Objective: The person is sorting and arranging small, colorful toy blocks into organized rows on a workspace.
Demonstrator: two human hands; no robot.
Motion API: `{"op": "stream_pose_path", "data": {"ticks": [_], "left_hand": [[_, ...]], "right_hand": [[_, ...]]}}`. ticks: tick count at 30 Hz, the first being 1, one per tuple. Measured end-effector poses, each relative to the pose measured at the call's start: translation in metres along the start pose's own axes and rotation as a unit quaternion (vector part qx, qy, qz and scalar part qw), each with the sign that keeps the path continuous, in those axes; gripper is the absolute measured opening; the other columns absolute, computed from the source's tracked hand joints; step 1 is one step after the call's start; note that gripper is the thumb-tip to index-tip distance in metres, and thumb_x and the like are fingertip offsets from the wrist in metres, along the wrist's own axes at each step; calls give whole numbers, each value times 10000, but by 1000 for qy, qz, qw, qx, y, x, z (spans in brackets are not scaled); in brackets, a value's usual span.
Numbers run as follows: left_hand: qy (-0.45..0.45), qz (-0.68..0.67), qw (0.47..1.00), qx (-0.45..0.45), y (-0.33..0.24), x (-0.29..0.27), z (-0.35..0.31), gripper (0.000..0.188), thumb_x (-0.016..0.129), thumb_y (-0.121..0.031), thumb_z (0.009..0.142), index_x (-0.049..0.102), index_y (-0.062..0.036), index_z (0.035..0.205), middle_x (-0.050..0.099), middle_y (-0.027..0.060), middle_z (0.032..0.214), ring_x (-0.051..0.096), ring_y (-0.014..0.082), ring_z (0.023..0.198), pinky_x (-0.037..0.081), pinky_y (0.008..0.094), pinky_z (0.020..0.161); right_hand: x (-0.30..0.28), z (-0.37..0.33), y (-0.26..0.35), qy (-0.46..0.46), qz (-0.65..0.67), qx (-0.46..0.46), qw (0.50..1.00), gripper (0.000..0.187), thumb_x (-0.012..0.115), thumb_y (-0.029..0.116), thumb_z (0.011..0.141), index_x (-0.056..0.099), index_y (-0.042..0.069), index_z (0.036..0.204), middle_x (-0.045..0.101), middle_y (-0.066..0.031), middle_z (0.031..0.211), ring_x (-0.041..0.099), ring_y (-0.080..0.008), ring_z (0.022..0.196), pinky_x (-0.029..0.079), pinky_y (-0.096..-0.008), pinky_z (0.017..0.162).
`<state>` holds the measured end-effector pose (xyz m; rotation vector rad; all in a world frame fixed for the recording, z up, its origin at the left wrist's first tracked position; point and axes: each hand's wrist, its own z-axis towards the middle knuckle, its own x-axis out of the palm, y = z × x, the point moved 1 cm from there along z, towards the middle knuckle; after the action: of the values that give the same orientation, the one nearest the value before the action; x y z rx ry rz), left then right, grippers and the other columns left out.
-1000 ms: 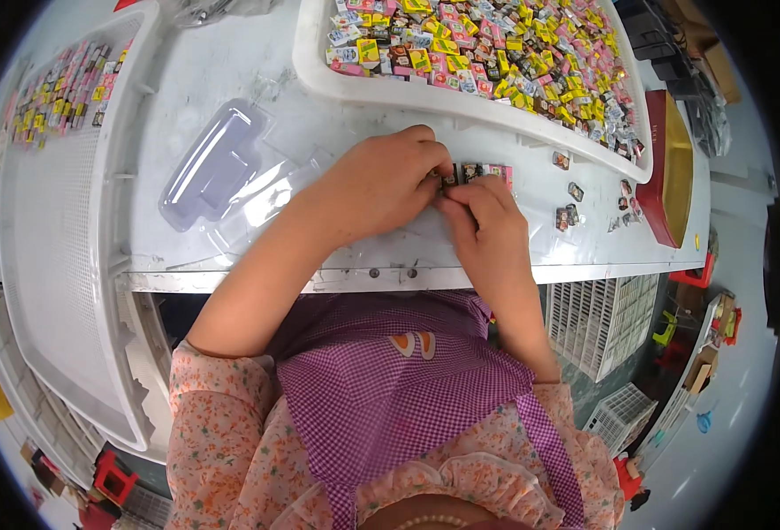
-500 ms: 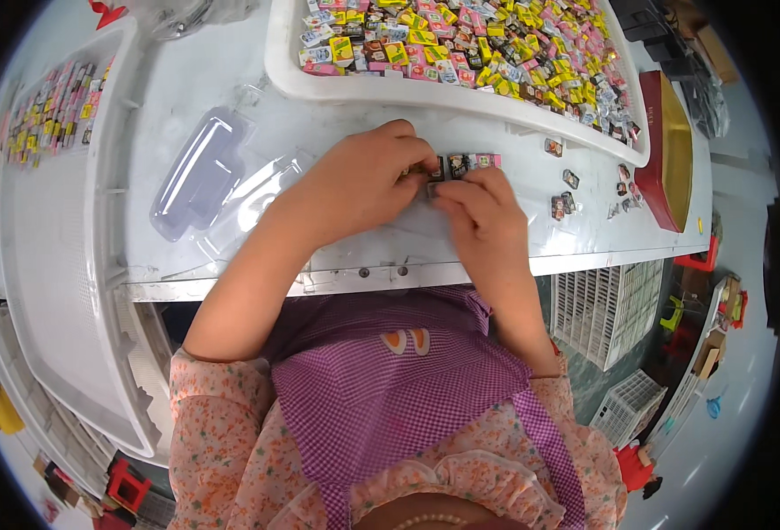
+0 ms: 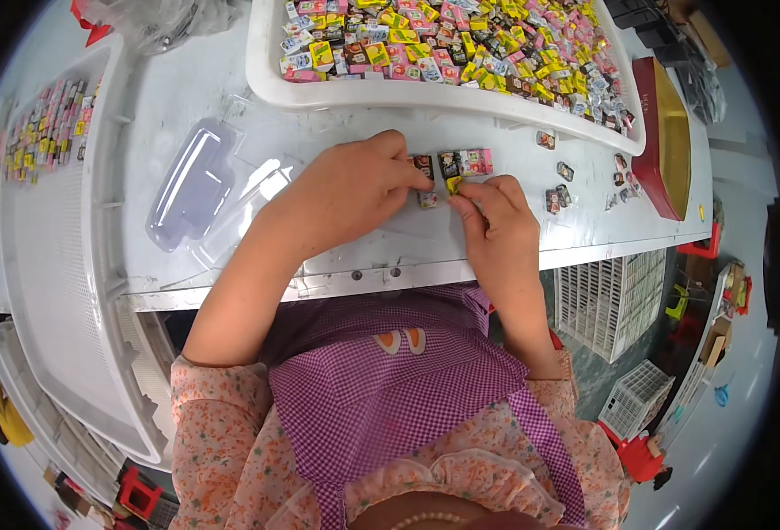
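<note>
My left hand (image 3: pixel 350 192) rests over the table with its fingers curled in against a small dark pack (image 3: pixel 423 163); a pale pack (image 3: pixel 427 200) lies just below that one. Opposite, my right hand (image 3: pixel 503 221) pinches a small yellow pack (image 3: pixel 453 184) between thumb and forefinger. The yellow pack touches or nearly touches a black pack (image 3: pixel 449 164), which sits in a short row beside pink packs (image 3: pixel 476 161). Part of the left fingertips' contact is hidden behind the hand.
A white tray (image 3: pixel 355 93) heaped with colourful packs stands at the back. Clear plastic shells (image 3: pixel 191 185) lie to the left, beside a white crate (image 3: pixel 98 221) holding filled packages (image 3: pixel 50 128). Loose dark pieces (image 3: pixel 556 200) and a red-and-gold box (image 3: pixel 662 141) are at the right.
My hands have moved slightly apart, showing more of the packs between them. A yellow pack now shows in my right fingers. The whole view has shifted a little.
</note>
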<state>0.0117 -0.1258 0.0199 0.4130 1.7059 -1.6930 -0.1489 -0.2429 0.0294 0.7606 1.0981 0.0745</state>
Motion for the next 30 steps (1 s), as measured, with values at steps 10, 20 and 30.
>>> {"op": "stream_pose_path", "data": {"ticks": [10,20,30], "left_hand": [[40,-2,999,-15,-2,-5,2,206,546,-107,834,690,-106,982,558,91,917,609,277,815,502,392,740],[18,-12,1000,-5,-2,-2,1,254,529,-95,838,646,-121,1062,567,93,939,609,300,820,501,406,736],[-10,15,1000,13,-3,0,1,358,546,-40,811,641,-139,1141,557,90,882,596,277,753,488,369,676]], "right_hand": [[-5,19,-4,-28,-40,-28,998,120,669,21,810,653,20,929,564,-101,863,600,-228,672,478,-316,583],[-2,32,-3,2,-82,-30,996,126,678,88,815,631,20,910,567,-111,856,607,-278,660,481,-349,590],[-3,36,-9,20,-47,37,998,104,671,69,811,629,-12,862,605,-151,819,635,-288,695,494,-352,614]]}}
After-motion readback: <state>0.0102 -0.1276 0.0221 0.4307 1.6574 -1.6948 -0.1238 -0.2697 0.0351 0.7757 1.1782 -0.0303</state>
